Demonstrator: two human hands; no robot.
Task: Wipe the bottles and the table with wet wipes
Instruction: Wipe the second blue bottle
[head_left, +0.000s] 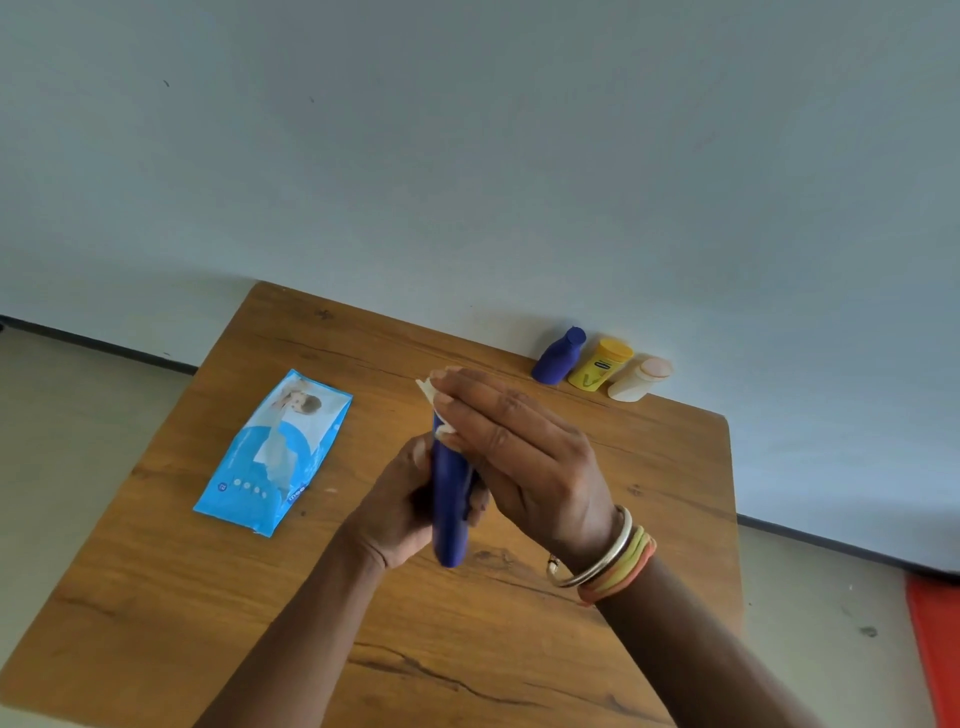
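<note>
Head view: a tall blue bottle (449, 514) is held up over the middle of the table (519, 649).
Left hand (400, 499): fingers curled round the bottle's lower half, clamped on it.
Right hand (524, 457): fingers straight and together, pressing a white wet wipe (434, 402) flat against the bottle's upper part.
Waiting bottles: small blue bottle (558, 358), yellow bottle (600, 364) and cream bottle (639, 379) stand in a row at the far edge by the wall, well apart from the hands.
Wipes pack (275, 452): lies flat on the table, to the left.
Risk, wipe: held only by flat pressure, it could bunch or slide off mid-stroke.
Risk, bottle: once wet, it may twist or slip through the left grip and fall.
Risk, coverage: the part under the left fingers likely stays unwiped unless regripped.
</note>
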